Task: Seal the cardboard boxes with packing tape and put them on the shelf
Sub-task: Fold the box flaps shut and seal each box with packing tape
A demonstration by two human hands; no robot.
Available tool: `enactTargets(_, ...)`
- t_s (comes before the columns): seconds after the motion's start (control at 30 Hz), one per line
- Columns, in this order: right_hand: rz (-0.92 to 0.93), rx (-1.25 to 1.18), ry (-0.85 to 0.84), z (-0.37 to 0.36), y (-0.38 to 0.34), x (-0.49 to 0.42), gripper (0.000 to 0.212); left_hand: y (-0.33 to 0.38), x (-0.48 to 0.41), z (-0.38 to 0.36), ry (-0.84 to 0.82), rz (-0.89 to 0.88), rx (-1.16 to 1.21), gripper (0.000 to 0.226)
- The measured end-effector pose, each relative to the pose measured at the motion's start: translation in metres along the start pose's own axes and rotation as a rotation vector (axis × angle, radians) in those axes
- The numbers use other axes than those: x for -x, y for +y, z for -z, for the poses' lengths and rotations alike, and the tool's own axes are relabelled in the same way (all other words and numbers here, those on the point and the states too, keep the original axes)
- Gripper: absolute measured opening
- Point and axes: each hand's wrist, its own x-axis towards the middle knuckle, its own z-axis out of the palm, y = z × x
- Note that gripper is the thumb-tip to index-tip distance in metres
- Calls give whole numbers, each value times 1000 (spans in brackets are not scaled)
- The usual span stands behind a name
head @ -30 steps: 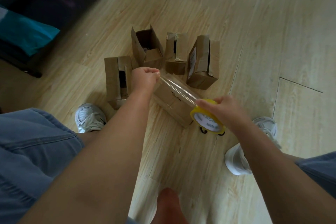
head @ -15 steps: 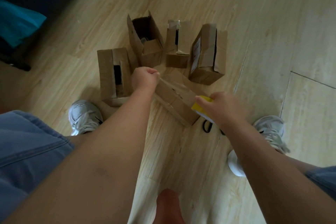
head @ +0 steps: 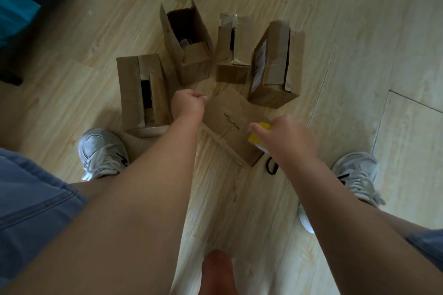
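Both hands have sunk to the lying box (head: 230, 124): the left hand (head: 188, 105) now rests at its far end, the right hand (head: 287, 141) has lowered the yellow tape roll (head: 258, 137) to its near end, and the tape strip once stretched in the air between them no longer shows.

Flat-lying cardboard box (head: 225, 110), yellow tape roll (head: 257, 137)

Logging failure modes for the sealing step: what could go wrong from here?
1. The left hand and the right hand, gripping the yellow tape roll, span the flat box; the barely visible tape between them may land off its gapped seam or wrinkle.
2. Four open boxes crowd it; an arm could tip one.
3. A black looped handle, likely scissors, lies by the right wrist, easily knocked.
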Motion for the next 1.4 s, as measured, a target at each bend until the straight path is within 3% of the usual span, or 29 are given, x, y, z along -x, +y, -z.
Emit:
enactTargets(0.17,0,-10,14,-3,0,1,55,0,-4,0,-81,209,162,25)
enactTargets(0.3,-2,-26,17,-3,-1,1,52,3,-12,0,-134,276,100,41)
enactTargets(0.37,-7,-31,13,-3,-1,1,51,4,-9,2,-87,206,1,37)
enactTargets(0.47,-9,-22,10,-2,-2,2,50,4,2,4,46,-119,-196,19)
enactTargets(0.53,-10,-22,4,-2,-3,1,51,6,12,2,7,-270,-242,17)
enactTargets(0.93,52,-101,-96,12,4,0,57,-4,15,-4,-303,-205,-188,37)
enactTargets(1.17,160,-468,-251,25,30,11,61,-6,16,-8,-284,-153,-175,39)
enactTargets(1.27,142,-508,-193,23,40,13,55,-6,19,-8,-288,-133,-149,38)
enactTargets(1.4,149,-363,-65,19,40,13,58,-9,22,-6,-311,-107,-112,39)
